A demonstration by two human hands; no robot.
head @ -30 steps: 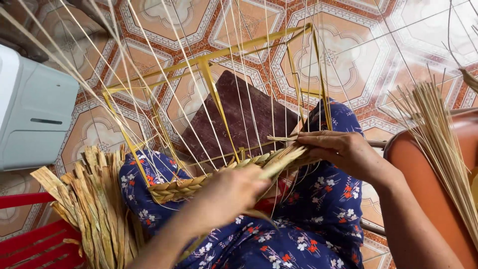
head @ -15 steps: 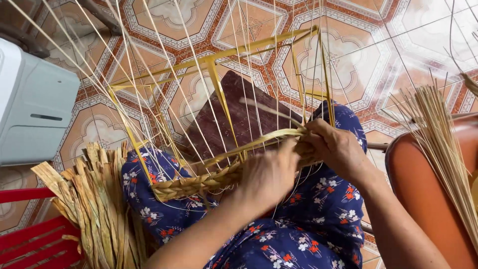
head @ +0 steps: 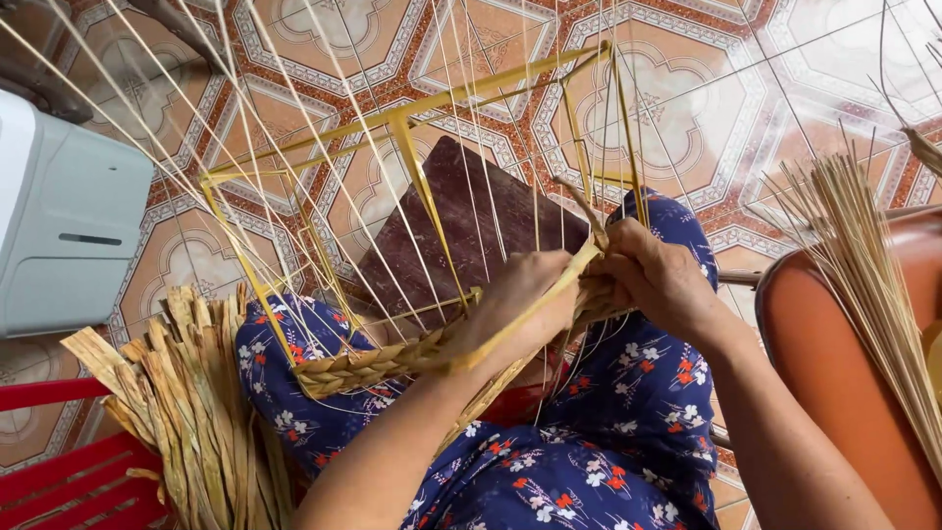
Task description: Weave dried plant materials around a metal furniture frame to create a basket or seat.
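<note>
Basket point(head: 392, 294) weaving sits on my lap, over my flowery dress point(head: 628, 432). Only the bottom braided row point(head: 363, 365) looks done; the tall thin sticks point(head: 324, 147) above are bare. My left hand point(head: 525, 299) and right hand point(head: 657, 280), close together, pinch a flat yellow strip point(head: 549, 294).

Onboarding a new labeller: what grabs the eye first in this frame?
First, the two hands meeting at centre: the left hand and right hand pinch flat straw-coloured weaving strips on a half-built yellow-framed basket, which rests on a lap in blue floral cloth. Thin pale stakes fan up over the orange patterned floor tiles. A bundle of dried flat leaves lies lower left.
</note>
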